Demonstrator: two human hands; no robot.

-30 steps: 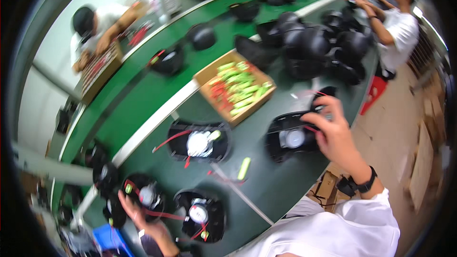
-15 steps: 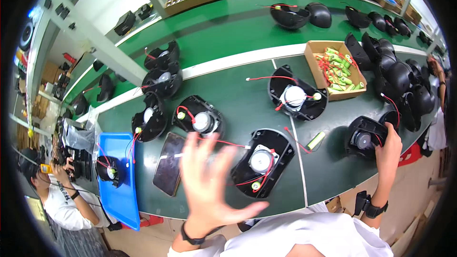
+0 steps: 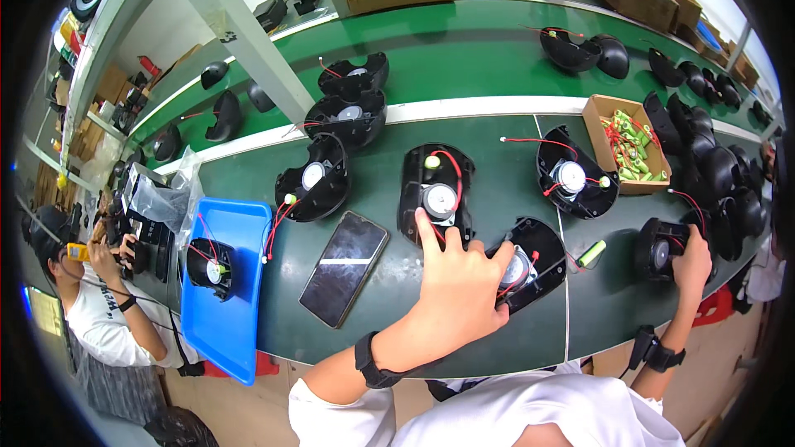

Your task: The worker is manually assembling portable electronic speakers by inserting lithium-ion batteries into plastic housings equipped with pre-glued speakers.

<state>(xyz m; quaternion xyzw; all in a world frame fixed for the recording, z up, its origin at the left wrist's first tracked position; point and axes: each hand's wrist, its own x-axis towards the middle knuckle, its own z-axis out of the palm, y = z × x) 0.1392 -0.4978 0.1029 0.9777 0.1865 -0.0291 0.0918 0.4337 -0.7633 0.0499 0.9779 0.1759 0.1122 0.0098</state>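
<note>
My left hand [image 3: 455, 290] is palm down, fingers spread, over the left part of a black speaker shell [image 3: 546, 255] with a silver speaker and red wires. Its outermost fingertip reaches the near part of another shell [image 3: 411, 199], which holds a round speaker and a green battery. Whether the fingers press on either shell is unclear. At the right, my right hand [image 3: 692, 261] is closed on the side of a black speaker shell [image 3: 648, 257] resting on the table. A loose green battery [image 3: 592, 254] lies between my hands.
A phone [image 3: 344, 269] and a blue tray [image 3: 261, 281] with another shell are left. Behind stand a wired shell [image 3: 580, 203] and a cardboard box [image 3: 629, 186] of green batteries. Black covers [image 3: 694, 136] pile up at right. A co-worker [image 3: 108, 290] sits at far left.
My left hand has come down from above the table and moved right, onto the shells. The view has shifted, so things appear farther right. My right hand stays on its shell.
</note>
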